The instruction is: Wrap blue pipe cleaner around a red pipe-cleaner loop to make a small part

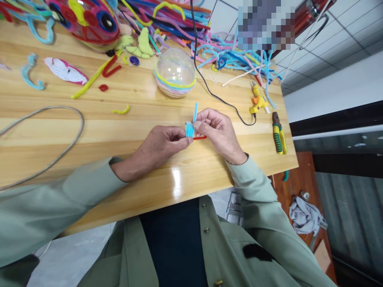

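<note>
A small light-blue piece of pipe cleaner [189, 130], wound or folded flat, is held between my two hands above the wooden table. My left hand [161, 144] pinches its lower edge between thumb and fingers. On the other side, my right hand [218, 131] has its thumb and fingertips closed at the piece's right edge, where a straight blue end [195, 112] sticks up. A short red strip [200, 138] juts out to the right below the piece, under the right fingers. The fingertips partly hide how the parts join.
A clear ball with yellow trim [175, 72] sits beyond my hands. A yellow glue gun [258, 99], its black cord and green-yellow pliers [279, 133] lie right. Pipe cleaners [227, 54] cover the back. A decorated red figure [89, 24] stands back left; a grey cable [81, 127] curves left.
</note>
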A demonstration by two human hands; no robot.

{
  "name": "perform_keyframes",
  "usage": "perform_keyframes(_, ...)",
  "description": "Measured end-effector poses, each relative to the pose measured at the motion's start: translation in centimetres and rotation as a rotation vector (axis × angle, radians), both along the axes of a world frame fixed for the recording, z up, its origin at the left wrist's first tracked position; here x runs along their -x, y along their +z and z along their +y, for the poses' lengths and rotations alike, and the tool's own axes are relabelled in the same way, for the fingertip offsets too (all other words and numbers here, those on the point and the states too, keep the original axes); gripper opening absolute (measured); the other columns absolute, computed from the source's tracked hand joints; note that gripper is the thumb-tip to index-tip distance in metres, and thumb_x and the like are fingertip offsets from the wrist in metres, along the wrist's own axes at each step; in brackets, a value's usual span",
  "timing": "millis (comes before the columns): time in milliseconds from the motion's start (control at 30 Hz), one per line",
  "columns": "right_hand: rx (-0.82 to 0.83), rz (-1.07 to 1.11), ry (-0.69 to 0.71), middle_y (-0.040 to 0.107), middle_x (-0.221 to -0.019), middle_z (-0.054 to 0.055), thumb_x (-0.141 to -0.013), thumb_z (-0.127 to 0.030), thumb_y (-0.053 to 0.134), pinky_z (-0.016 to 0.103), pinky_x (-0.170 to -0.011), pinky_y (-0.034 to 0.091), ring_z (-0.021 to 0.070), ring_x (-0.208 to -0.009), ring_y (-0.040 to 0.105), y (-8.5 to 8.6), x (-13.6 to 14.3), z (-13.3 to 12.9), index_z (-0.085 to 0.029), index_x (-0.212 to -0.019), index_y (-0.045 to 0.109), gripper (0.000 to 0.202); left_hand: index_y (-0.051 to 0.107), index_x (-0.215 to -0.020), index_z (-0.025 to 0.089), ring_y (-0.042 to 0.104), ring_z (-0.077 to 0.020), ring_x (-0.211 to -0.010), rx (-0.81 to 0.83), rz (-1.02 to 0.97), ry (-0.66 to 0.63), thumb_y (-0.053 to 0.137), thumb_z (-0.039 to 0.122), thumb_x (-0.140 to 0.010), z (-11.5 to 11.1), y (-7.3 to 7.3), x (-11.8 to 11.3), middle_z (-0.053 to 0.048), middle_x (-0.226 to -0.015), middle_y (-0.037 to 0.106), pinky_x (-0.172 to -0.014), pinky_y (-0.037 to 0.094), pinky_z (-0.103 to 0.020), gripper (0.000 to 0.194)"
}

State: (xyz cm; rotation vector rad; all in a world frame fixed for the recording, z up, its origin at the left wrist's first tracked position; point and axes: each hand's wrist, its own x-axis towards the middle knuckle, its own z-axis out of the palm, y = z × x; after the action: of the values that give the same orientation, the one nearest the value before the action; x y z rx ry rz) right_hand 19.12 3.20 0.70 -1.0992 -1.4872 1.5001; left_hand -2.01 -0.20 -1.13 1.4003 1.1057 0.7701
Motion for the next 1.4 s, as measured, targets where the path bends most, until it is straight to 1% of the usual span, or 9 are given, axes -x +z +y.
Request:
perform_keyframes(233, -0.059, -0.051, -0.041, 0.065, -0.073, -0.005, -0.094, -0.057, 0.093, 0.026, -0.062, 0.043, 0.0109, -0.066, 0.055, -0.07, -0.14, -0.05, -0.022, -0.084, 0.068, 0.044, 0.066, -0.068, 0.021, 0.048, -0.0146, -0.067, 0.011, -0.010, -0.012, 0.071, 0.046, -0.089, -0.03, -0.20, 0.01, 0.002, -0.067, 0.057, -0.062, 0.037, -0.028, 0.033)
perform_keyframes(367, -0.050, -0.054, -0.040, 0.063, -0.072, -0.005, -0.095, -0.057, 0.093, 0.027, -0.060, 0.039, 0.0102, -0.063, 0.051, -0.26, -0.07, 0.01, -0.022, -0.083, 0.066, 0.046, 0.066, -0.068, 0.021, 0.046, -0.0142, -0.066, 0.023, -0.015, -0.012, 0.072, 0.046, -0.089, -0.04, -0.17, -0.01, 0.003, -0.067, 0.055, -0.062, 0.036, -0.029, 0.034)
perform_keyframes(533, -0.042, -0.073, -0.037, 0.061, -0.070, -0.006, -0.096, -0.058, 0.091, 0.027, -0.060, 0.039, 0.0106, -0.064, 0.050, -0.19, -0.01, -0.05, -0.023, -0.083, 0.063, 0.046, 0.064, -0.066, 0.021, 0.044, -0.0135, -0.066, 0.030, -0.024, -0.022, 0.072, 0.046, -0.088, -0.04, 0.08, -0.04, 0.003, -0.067, 0.054, -0.062, 0.035, -0.029, 0.035)
perform_keyframes(700, -0.051, -0.067, -0.058, 0.057, -0.069, -0.007, -0.098, -0.053, 0.089, 0.027, -0.060, 0.038, 0.0098, -0.062, 0.047, -0.16, 0.07, -0.17, -0.024, -0.082, 0.060, 0.044, 0.067, -0.067, 0.021, 0.045, -0.0141, -0.066, 0.045, -0.011, -0.022, 0.073, 0.048, -0.087, -0.02, 0.16, 0.05, 0.002, -0.068, 0.056, -0.061, 0.035, -0.029, 0.034)
perform_keyframes(867, -0.029, -0.046, -0.049, 0.056, -0.067, -0.008, -0.098, -0.052, 0.089, 0.026, -0.059, 0.039, 0.0101, -0.061, 0.049, -0.26, 0.16, -0.18, -0.024, -0.081, 0.058, 0.045, 0.066, -0.066, 0.021, 0.046, -0.0144, -0.067, 0.044, -0.010, -0.023, 0.072, 0.047, -0.086, 0.03, 0.17, 0.00, 0.002, -0.068, 0.056, -0.062, 0.035, -0.029, 0.034)
perform_keyframes(1133, 0.000, -0.057, -0.007, 0.060, -0.072, -0.006, -0.095, -0.060, 0.090, 0.028, -0.062, 0.040, 0.0118, -0.065, 0.049, 0.07, 0.19, -0.14, -0.024, -0.083, 0.062, 0.047, 0.069, -0.067, 0.021, 0.047, -0.0144, -0.066, 0.082, -0.015, -0.022, 0.074, 0.046, -0.085, 0.08, 0.26, 0.14, 0.002, -0.066, 0.058, -0.062, 0.036, -0.029, 0.031)
perform_keyframes(1267, -0.009, -0.136, 0.013, 0.053, -0.069, -0.006, -0.093, -0.061, 0.092, 0.029, -0.060, 0.034, 0.0125, -0.066, 0.042, 0.13, 0.02, -0.21, -0.024, -0.075, 0.058, 0.053, 0.071, -0.068, 0.021, 0.047, -0.0137, -0.064, 0.108, -0.012, -0.035, 0.076, 0.044, -0.086, 0.22, 0.55, 0.25, 0.003, -0.064, 0.057, -0.061, 0.035, -0.029, 0.030)
perform_keyframes(1333, -0.003, -0.159, -0.001, 0.053, -0.068, -0.005, -0.093, -0.062, 0.092, 0.030, -0.060, 0.033, 0.0128, -0.066, 0.042, 0.11, -0.05, -0.18, -0.024, -0.074, 0.058, 0.054, 0.074, -0.069, 0.021, 0.049, -0.0140, -0.063, 0.119, -0.034, -0.051, 0.078, 0.046, -0.086, 0.32, 0.63, 0.25, 0.002, -0.063, 0.058, -0.061, 0.037, -0.028, 0.030)
perform_keyframes(1400, 0.015, -0.149, -0.017, 0.057, -0.068, -0.005, -0.093, -0.064, 0.091, 0.030, -0.061, 0.035, 0.0132, -0.066, 0.044, 0.09, -0.09, -0.12, -0.024, -0.074, 0.059, 0.054, 0.078, -0.073, 0.021, 0.053, -0.0153, -0.063, 0.136, -0.082, -0.056, 0.076, 0.049, -0.088, 0.41, 0.59, 0.22, 0.001, -0.063, 0.061, -0.062, 0.042, -0.029, 0.032)
